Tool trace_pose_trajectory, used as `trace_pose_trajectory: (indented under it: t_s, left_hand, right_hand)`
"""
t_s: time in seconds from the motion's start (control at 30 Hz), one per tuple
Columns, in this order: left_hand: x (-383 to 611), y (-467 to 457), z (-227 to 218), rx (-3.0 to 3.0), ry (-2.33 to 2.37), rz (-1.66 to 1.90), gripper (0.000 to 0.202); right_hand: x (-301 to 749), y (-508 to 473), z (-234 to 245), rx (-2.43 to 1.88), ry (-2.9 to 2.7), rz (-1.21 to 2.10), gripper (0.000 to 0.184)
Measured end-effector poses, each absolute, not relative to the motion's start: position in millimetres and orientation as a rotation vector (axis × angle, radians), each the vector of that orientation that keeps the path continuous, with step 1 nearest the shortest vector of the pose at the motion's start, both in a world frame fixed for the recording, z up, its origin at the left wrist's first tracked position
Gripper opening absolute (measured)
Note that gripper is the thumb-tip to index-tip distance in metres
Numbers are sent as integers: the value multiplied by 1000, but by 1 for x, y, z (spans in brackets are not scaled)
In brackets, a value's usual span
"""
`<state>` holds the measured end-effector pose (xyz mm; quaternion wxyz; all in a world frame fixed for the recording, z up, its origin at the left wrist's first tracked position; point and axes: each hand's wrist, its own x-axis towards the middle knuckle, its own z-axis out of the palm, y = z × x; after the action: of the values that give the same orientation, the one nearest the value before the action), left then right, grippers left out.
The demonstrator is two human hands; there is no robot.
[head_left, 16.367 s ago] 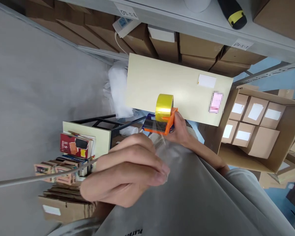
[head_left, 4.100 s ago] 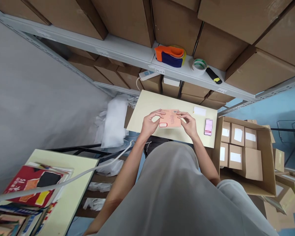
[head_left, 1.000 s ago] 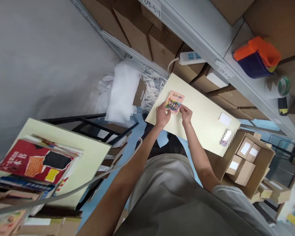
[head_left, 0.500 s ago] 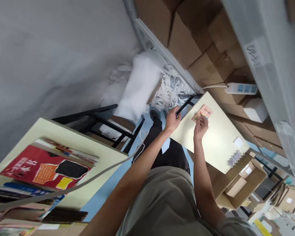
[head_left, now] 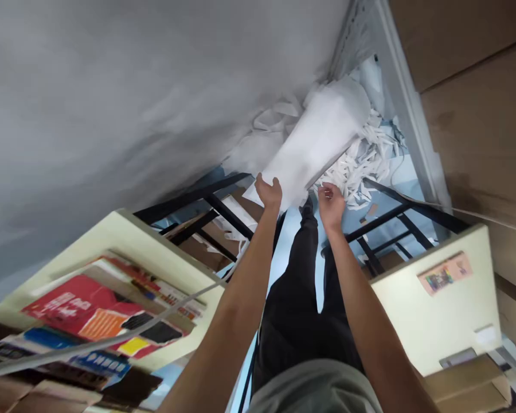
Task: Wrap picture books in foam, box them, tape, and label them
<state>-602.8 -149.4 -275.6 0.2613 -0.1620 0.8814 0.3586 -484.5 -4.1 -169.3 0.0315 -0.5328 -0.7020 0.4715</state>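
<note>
Both my arms reach down toward the floor past my black trousers point(head_left: 301, 298). My left hand point(head_left: 269, 192) closes on the lower edge of a white foam sheet bundle point(head_left: 322, 135) that leans against the grey wall. My right hand point(head_left: 331, 203) is just right of it, fingers curled downward at the bundle's corner, beside shredded white paper point(head_left: 365, 163). What those fingers grip is hidden. A small pink card point(head_left: 445, 274) lies flat on the cream table point(head_left: 438, 321) at the right, away from both hands.
A black metal frame point(head_left: 215, 203) runs under my hands. A second cream table point(head_left: 124, 235) at the left carries stacked books point(head_left: 90, 310), with a white cable point(head_left: 112, 338) crossing them. A grey shelf upright point(head_left: 398, 97) and cardboard boxes point(head_left: 481, 120) stand at the right.
Both hands have left the pink card, which now lies on the table. My view has swung down and left, and my hands have reached to the white foam bundle on the floor.
</note>
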Motion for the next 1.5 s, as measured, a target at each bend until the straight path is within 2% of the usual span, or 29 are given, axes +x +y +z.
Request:
trace_pose_trajectory:
  t_s: [0.2,0.33,0.4,0.57,0.73,0.9,0.97,1.1,1.33,1.5]
  left_hand:
    - [-657,-161,-373,-453,2390,820,90]
    - [-688,-154,-421,-301,2389,855,93]
    - [-698,-149,-439,-265,2378,840,88]
    - [-707,-147,-453,-330,2313,794,53]
    - [-721,-145,-452,-78,2468,891,51]
    - [-769,-123,-481,36,2332,865,27]
    - [-785,-116,-489,-25,2289,801,26]
    - [-785,-122,-463,-41,2454,915,32]
    - [-721,-142,-339,-212,2726,1073,32]
    - [-689,-135,-272,-252,2763,1140,26]
  right_hand:
    - [-531,-22,-270,-1573,-2303,1546,22]
    - [-549,-31,-316,-1568,-2310,1559,20]
    - [-552,-37,-328,-1542,-2317,1590,21]
    - [-544,-48,-329,-1510,-2382,1659,25]
    - [-533,-45,-327,-1532,-2450,1651,27]
    - [-531,-54,-338,-1596,-2393,1680,25]
    - [-530,-60,-339,-1602,-2352,1712,26]
    - [-526,-66,-330,-1630,-2292,1758,26]
    - [-541,-49,-292,-1590,-2212,1939,28]
    - [-556,-39,-266,-1474,-2177,1985,27]
